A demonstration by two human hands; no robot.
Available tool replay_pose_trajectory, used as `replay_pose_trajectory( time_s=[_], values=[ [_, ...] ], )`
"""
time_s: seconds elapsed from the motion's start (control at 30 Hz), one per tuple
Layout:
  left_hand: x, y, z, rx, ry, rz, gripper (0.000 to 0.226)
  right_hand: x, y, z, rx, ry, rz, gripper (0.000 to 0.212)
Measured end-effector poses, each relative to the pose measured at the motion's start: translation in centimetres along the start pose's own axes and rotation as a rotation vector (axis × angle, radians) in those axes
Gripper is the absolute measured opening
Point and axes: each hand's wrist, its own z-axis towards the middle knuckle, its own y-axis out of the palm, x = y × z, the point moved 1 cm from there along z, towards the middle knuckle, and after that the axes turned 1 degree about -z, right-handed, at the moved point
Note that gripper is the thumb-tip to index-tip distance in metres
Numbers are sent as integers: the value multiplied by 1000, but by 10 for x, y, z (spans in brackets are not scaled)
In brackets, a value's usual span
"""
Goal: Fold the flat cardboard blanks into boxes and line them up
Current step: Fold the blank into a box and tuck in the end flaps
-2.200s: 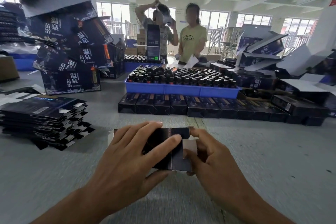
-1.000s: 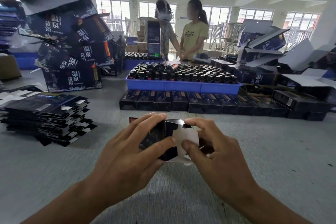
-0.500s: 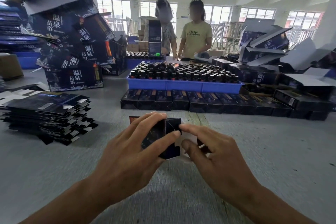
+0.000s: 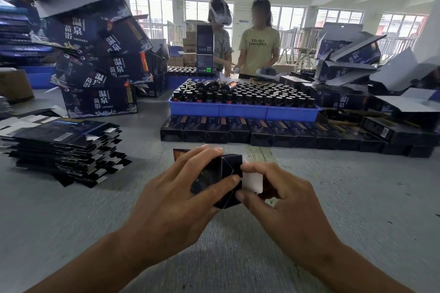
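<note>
Near the middle of the grey surface [image 4: 71,221], both hands work on one small dark box [image 4: 221,181] held just above it. The left hand [image 4: 181,202] is clamped on the box, fingers curled over its top and thumb pressed along its near face. The right hand [image 4: 283,200] pinches the white end flap [image 4: 252,182] at the box's right end, forefinger on the flap's upper edge and thumb at its lower edge, the other fingers curled under.

To the left lies a stack of flat blanks [image 4: 62,147], dark and glossy, their tabs fanned out unevenly. Farther away, a row of finished boxes [image 4: 273,134] stands side by side, running from the centre towards the right. Just behind that row sits a blue tray [image 4: 242,110] packed with dark bottles [image 4: 250,96], a few lying on top of the rest. At the far left rises a leaning pile of large printed cartons [image 4: 100,64]; more opened cartons [image 4: 352,59] are heaped at the far right. Two people [image 4: 258,40] stand on the far side of the surface.
</note>
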Motion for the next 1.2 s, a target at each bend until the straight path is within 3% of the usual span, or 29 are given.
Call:
replay_pose_trajectory(
  time_s=[0.37, 0.73, 0.9, 1.2],
  values=[
    [-1, -4, 1, -12, -50, 38, 41, -3, -2, 2, -70, 95, 147, 61],
    [9, -4, 5, 51, -83, -76, 73, -3, 1, 5, -53, 228, 355, 25],
    [13, -4, 6, 56, -106, -81, 73, -7, -2, 8, -65, 257, 415, 37],
    [15, -4, 7, 19, -128, -112, 75, -6, -1, 6, 16, 310, 354, 23]
  ],
)
